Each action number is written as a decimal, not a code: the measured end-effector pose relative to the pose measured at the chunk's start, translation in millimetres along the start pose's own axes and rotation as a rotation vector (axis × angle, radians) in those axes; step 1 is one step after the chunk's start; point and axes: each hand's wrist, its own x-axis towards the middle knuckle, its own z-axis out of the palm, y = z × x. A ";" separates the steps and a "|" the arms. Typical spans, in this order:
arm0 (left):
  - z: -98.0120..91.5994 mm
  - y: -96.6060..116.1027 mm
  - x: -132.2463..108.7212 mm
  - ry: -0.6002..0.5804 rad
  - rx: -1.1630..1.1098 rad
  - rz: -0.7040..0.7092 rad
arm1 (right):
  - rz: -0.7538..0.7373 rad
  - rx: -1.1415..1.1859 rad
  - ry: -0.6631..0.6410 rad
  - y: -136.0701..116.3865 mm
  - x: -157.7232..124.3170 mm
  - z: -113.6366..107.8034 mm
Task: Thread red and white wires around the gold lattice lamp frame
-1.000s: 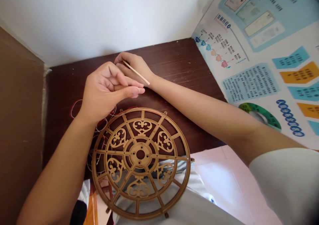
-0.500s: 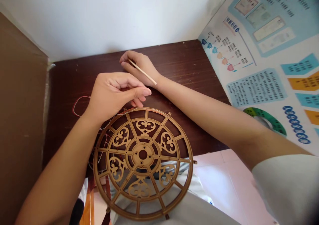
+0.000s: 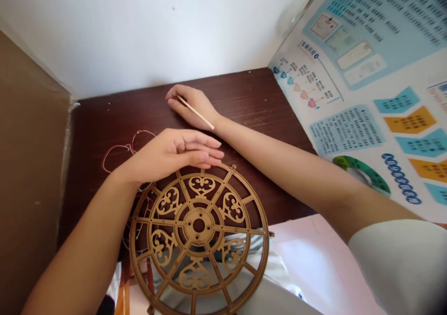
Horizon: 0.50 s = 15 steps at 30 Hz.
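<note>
A round, bronze-coloured openwork disc with scroll patterns and a holed hub lies partly on the table and overhangs its front edge. Above its far rim is my left hand, open, fingers stretched out and holding nothing. Farther back, my right hand is closed, curled at the fingertips, on a thin pale stick. The stick's near end points back toward my wrist. Thin red and white wires loop on the table left of the disc, some of them under it.
The dark brown table meets a white wall behind. A brown panel stands on the left. A printed board with blue and orange charts leans along the right. Below the front edge is pink tiled floor.
My left hand has shifted slightly right and nearer, its bent fingers now straightened. The right hand keeps hold of the stick. The whole view has tilted up a little.
</note>
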 end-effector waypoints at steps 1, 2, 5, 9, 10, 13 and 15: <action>0.9 0.6 -0.8 -0.053 -0.034 -0.034 | -0.003 -0.002 0.000 0.2 0.0 0.1; 1.8 1.2 -1.4 -0.099 -0.065 -0.068 | -0.004 -0.004 -0.002 0.5 0.2 0.3; 4.3 2.5 -2.6 -0.200 -0.131 -0.139 | 0.006 -0.008 -0.010 0.9 0.7 0.7; 6.1 3.3 -2.1 -0.268 -0.176 -0.186 | 0.017 -0.016 -0.015 0.2 0.7 0.7; 6.2 3.5 -1.9 -0.274 -0.181 -0.197 | 0.014 -0.016 -0.016 0.0 0.6 0.7; 5.9 3.9 -1.7 -0.282 -0.188 -0.215 | 0.007 -0.020 -0.017 -0.6 0.3 0.6; 5.2 3.6 -2.0 -0.280 -0.186 -0.212 | 0.009 -0.022 -0.019 -0.9 0.3 0.5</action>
